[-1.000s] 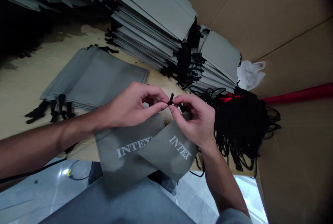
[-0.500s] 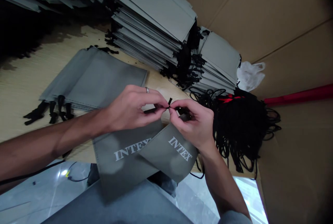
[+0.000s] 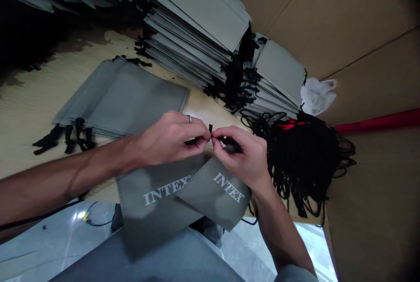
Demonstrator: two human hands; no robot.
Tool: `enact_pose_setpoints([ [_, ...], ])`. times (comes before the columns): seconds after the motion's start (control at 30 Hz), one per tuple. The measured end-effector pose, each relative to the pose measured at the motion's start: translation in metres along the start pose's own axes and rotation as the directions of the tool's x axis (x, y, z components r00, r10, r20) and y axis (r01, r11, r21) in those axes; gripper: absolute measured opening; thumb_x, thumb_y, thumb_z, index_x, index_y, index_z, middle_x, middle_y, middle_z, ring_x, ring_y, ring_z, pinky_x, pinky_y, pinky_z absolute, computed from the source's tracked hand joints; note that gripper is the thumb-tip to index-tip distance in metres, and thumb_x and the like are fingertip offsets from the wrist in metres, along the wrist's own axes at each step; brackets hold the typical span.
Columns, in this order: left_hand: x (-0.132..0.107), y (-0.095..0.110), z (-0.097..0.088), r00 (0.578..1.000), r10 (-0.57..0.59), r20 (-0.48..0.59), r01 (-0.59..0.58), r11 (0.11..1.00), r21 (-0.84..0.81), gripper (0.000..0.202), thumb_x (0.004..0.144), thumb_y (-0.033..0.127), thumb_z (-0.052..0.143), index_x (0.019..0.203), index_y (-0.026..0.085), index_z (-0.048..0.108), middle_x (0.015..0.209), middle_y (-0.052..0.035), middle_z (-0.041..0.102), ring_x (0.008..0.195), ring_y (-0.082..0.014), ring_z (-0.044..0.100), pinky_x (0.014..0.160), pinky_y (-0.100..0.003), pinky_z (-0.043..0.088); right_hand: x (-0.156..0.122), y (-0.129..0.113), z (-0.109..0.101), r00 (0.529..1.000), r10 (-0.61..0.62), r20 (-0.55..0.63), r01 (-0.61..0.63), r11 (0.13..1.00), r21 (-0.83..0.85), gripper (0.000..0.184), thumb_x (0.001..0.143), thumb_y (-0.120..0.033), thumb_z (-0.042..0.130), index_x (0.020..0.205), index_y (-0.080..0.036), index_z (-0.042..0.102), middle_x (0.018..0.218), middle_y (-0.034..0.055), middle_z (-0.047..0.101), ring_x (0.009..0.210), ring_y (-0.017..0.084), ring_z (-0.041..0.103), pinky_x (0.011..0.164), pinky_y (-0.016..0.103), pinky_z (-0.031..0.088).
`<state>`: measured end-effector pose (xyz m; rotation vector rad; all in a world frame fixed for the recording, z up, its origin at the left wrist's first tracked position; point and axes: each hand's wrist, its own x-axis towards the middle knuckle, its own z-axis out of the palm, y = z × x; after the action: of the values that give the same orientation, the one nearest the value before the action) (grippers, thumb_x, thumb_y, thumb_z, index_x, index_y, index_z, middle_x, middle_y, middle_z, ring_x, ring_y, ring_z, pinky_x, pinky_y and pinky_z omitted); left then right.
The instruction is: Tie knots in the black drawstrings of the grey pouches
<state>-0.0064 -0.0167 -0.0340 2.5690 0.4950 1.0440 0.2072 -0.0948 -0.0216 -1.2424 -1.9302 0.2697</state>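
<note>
Currently: L fingers (image 3: 199,132) + R fingers (image 3: 226,130) pinched tight on 1 blk cord end (image 3: 210,128) | 2 gry INTEX bags (image 3: 157,214) below

Passable low over bare tabletop (image 3: 22,107) at far left, and in a narrow strip beyond the left fingers (image 3: 197,130), between flat grey bags (image 3: 131,94) and tall stack (image 3: 200,15). Blocked ahead by tall stack and shorter stack (image 3: 280,67), rightward by black cord bundle (image 3: 302,164), then cardboard wall (image 3: 367,50).

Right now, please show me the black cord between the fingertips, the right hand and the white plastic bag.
Black cord (image 3: 210,128): head view, its upright tip.
Right hand (image 3: 250,157): head view, its middle.
White plastic bag (image 3: 316,96): head view, crumpled middle.
</note>
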Motion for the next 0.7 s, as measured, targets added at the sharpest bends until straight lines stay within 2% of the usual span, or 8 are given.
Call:
enact_pose_setpoints([
  [0.1,-0.001,-0.002,0.002,0.998,0.061,-0.003,-0.061,0.998,0.027,0.016,0.099,0.014,0.064,0.087,0.019,0.073,0.087,0.0003,0.083,0.072,-0.0103,0.076,0.069,-0.02,0.052,-0.001,0.001,0.0,0.999,-0.017,0.039,0.017,1.0,-0.01,0.013,0.095,-0.011,0.068,0.1,-0.02,0.076,0.092,0.0024,0.082,0.082,0.015,0.077,0.08,0.028,0.064],
  [0.2,0.0,0.0,-0.001,0.999,0.047,0.016,-0.047,0.999,-0.024,0.015,0.096,0.011,0.065,0.085,0.018,0.073,0.084,0.0016,0.082,0.068,-0.0084,0.073,0.068,-0.019,0.05,-0.003,0.003,0.0,0.997,0.051,0.057,-0.054,0.998,0.04,0.015,0.089,-0.011,0.071,0.098,-0.021,0.077,0.091,0.0002,0.081,0.078,0.014,0.075,0.077,0.027,0.063],
  [0.27,0.002,0.003,-0.005,1.0,0.015,0.02,-0.013,0.997,-0.076,0.013,0.093,0.011,0.066,0.086,0.019,0.074,0.081,0.0027,0.081,0.064,-0.0079,0.071,0.068,-0.019,0.05,-0.004,0.004,0.0,0.986,0.15,0.073,-0.159,0.978,0.132,0.017,0.086,-0.011,0.074,0.098,-0.022,0.078,0.09,-0.0012,0.081,0.075,0.013,0.074,0.073,0.026,0.062],
  [0.37,0.005,0.006,-0.009,0.999,-0.052,0.003,0.052,0.98,-0.193,0.011,0.089,0.011,0.069,0.086,0.019,0.075,0.08,0.0022,0.082,0.064,-0.0084,0.072,0.069,-0.018,0.052,-0.003,0.003,0.0,0.955,0.281,0.095,-0.296,0.902,0.313,0.014,0.085,-0.012,0.076,0.095,-0.022,0.078,0.085,-0.0023,0.08,0.071,0.012,0.073,0.066,0.023,0.06],
  [0.47,0.007,0.007,-0.009,0.991,-0.135,-0.018,0.123,0.942,-0.313,0.01,0.085,0.011,0.073,0.084,0.02,0.076,0.081,0.0011,0.083,0.068,-0.0104,0.076,0.071,-0.017,0.057,0.001,-0.001,0.001,0.939,0.338,0.057,-0.33,0.843,0.424,0.011,0.082,-0.013,0.079,0.09,-0.022,0.079,0.08,-0.0026,0.078,0.068,0.011,0.072,0.063,0.021,0.06],
  [0.6,0.007,0.005,-0.006,0.972,-0.233,-0.044,0.188,0.872,-0.453,0.01,0.081,0.011,0.078,0.085,0.02,0.078,0.082,0.0001,0.083,0.068,-0.0121,0.076,0.069,-0.019,0.06,0.007,-0.005,0.002,0.922,0.385,0.029,-0.351,0.805,0.478,0.009,0.081,-0.014,0.08,0.086,-0.021,0.08,0.078,-0.0018,0.079,0.066,0.011,0.072,0.062,0.021,0.059],
  [0.7,0.008,0.004,-0.003,0.945,-0.326,0.013,0.282,0.798,-0.533,0.007,0.082,0.014,0.08,0.087,0.02,0.078,0.083,-0.001,0.082,0.07,-0.013,0.076,0.069,-0.02,0.061,0.007,-0.007,0.005,0.911,0.413,-0.007,-0.362,0.807,0.466,0.008,0.083,-0.014,0.079,0.088,-0.021,0.079,0.079,-0.0011,0.079,0.068,0.012,0.072,0.063,0.024,0.061],
])
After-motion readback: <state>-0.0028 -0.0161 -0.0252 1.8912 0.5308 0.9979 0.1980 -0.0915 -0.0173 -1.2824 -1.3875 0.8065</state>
